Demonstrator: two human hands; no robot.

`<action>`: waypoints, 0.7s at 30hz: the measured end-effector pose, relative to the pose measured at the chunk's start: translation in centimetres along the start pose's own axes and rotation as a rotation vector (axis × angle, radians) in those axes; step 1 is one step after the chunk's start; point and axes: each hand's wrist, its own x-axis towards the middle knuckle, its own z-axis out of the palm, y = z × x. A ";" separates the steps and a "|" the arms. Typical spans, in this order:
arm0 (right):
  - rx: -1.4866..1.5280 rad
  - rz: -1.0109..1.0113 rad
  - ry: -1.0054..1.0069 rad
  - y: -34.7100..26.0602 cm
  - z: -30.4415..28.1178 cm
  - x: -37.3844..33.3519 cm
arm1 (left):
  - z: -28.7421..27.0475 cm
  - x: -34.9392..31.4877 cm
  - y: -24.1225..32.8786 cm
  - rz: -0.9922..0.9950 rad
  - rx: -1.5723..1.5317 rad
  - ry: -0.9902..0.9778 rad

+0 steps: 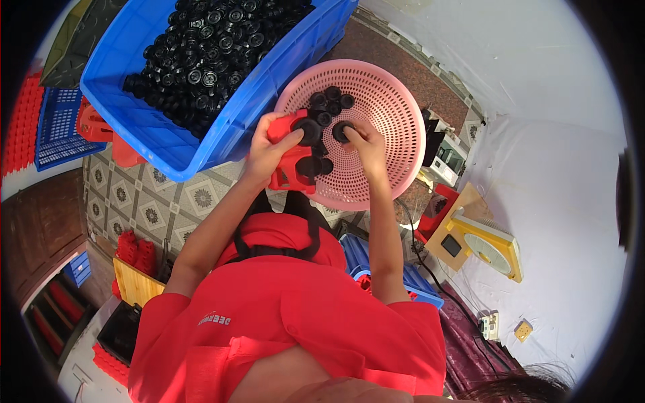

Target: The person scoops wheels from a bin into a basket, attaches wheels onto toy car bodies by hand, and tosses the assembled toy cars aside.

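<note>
My left hand [269,144] grips a red plastic toy body [290,161] that carries black wheels, held over the edge of a pink perforated basket [386,111]. My right hand [363,144] pinches a small black wheel [341,131] beside the red body. Several loose black wheels [330,101] lie in the basket just beyond my fingers. A big blue crate [201,134] heaped with black wheels [208,60] sits tilted to the left of the basket.
A yellow weighing scale [494,245] stands at the right on white sheeting. Below my arms is a blue crate [410,282]. Red parts [101,127] and a blue grid tray [60,127] lie at the left on patterned floor tiles.
</note>
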 end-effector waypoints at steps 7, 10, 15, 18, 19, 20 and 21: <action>0.183 -0.067 -0.157 -5.7 0.7 -8.5 | 4.6 0.5 0.4 0.036 0.008 -0.069; -0.012 -0.054 -0.123 -5.4 0.8 -8.9 | 5.7 0.2 0.8 0.104 0.197 -0.056; -0.136 -0.222 -0.127 -6.0 1.4 -8.2 | 5.9 -0.2 2.9 0.167 0.258 -0.032; 0.172 -0.276 -0.256 -7.6 2.4 -7.8 | 5.5 -1.1 5.5 0.366 0.337 0.008; 0.221 -0.291 -0.311 -8.5 2.8 -8.1 | 5.2 -1.7 6.5 0.422 0.315 -0.013; 0.230 -0.290 -0.232 -9.4 3.4 -8.6 | 4.6 -2.1 7.0 0.494 0.364 -0.092; 0.242 -0.289 -0.154 -10.1 4.2 -9.0 | 4.1 -2.4 7.3 0.563 0.422 -0.169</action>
